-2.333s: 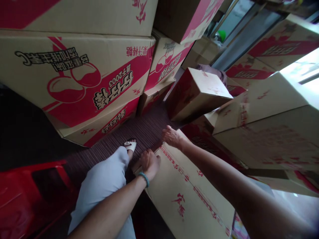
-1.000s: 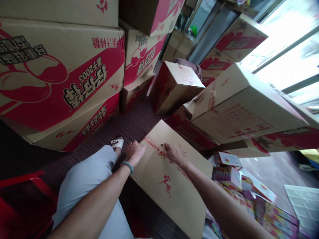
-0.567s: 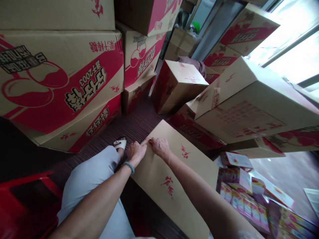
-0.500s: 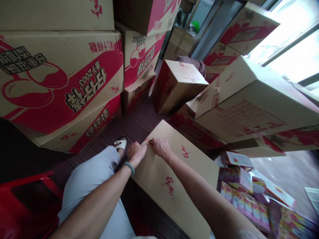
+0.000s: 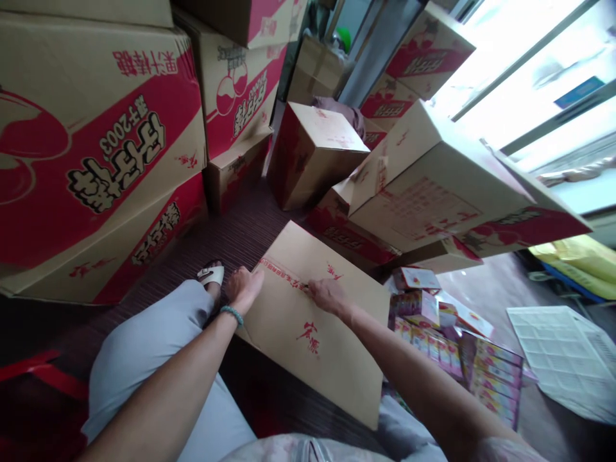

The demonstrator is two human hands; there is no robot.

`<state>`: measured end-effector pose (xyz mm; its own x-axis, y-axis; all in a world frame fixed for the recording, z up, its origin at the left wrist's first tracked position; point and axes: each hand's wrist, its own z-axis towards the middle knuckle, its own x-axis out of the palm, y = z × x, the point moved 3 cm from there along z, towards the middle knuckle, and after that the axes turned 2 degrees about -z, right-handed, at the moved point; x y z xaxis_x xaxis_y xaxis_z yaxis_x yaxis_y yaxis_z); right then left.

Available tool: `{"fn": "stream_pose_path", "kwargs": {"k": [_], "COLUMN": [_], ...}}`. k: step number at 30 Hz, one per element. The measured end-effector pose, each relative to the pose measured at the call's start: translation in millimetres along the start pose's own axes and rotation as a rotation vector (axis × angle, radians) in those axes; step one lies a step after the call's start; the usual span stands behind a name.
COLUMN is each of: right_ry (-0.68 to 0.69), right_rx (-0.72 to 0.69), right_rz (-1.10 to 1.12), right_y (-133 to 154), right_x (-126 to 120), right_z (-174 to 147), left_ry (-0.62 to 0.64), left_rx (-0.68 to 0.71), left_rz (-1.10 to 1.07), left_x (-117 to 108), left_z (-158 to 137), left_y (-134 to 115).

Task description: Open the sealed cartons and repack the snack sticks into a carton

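Note:
A cardboard carton (image 5: 279, 321) with red printed characters lies in front of my legs, its top flaps closed. Along the middle seam of its top runs a strip of tape with red lettering (image 5: 279, 273). My left hand (image 5: 244, 287) is closed over the carton's left edge, thumb on top, and a teal bracelet circles that wrist. My right hand (image 5: 327, 295) is closed in a pinch over the seam near the middle of the lid. Something small and dark shows at its fingertips, too small to name.
Tall stacks of red-printed cartons (image 5: 129, 147) stand at left. More cartons (image 5: 414, 186) are piled ahead and to the right. Small colourful boxes (image 5: 433, 340) lie on the floor at right, beside a white slatted panel (image 5: 553, 353). Something red (image 5: 38, 378) is at lower left.
My right hand has moved along the seam from the carton's left edge towards its middle, and the red-lettered tape shows behind it. My left hand stays at the edge. The view has swung right.

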<state>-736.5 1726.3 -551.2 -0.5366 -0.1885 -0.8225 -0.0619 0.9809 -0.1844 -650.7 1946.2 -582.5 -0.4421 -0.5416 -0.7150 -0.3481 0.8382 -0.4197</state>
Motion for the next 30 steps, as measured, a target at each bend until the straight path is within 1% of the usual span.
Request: {"fn": "stream_pose_path", "kwargs": {"k": [4, 7, 10, 12, 15, 26, 30], "right_ry": [-0.063, -0.094, -0.098, -0.089, -0.055, 0.032, 0.039], "right_rx": [0.019, -0.009, -0.032, -0.023, -0.002, 0.088, 0.123], "right_rz": [0.010, 0.018, 0.017, 0.013, 0.010, -0.002, 0.007], "right_y": [3.4, 11.5, 14.6, 9.9, -6.6, -81.4, -99.9], "right_x": [2.0, 3.9, 12.2, 21.1, 37.6, 91.7, 110.0], "right_z": [-0.5, 3.6, 1.0, -7.2, -27.1, -103.0, -126.0], "left_ry": [-0.030, -0.055, -0.048, -0.042, -0.039, -0.044, -0.048], "left_rx": [0.018, -0.008, -0.029, -0.022, -0.017, -0.024, -0.048], "left_rz": [0.007, 0.007, 0.011, 0.013, 0.009, 0.056, 0.072], "left_x": [1.4, 1.9, 2.6, 2.9, 3.2, 0.9, 3.6], "left_z": [-1.7, -1.7, -1.3, -0.9, -0.2, -3.0, 1.2], "left_y": [-1.7, -2.2, -2.5, -2.5, -1.4, -4.0, -1.7]}}
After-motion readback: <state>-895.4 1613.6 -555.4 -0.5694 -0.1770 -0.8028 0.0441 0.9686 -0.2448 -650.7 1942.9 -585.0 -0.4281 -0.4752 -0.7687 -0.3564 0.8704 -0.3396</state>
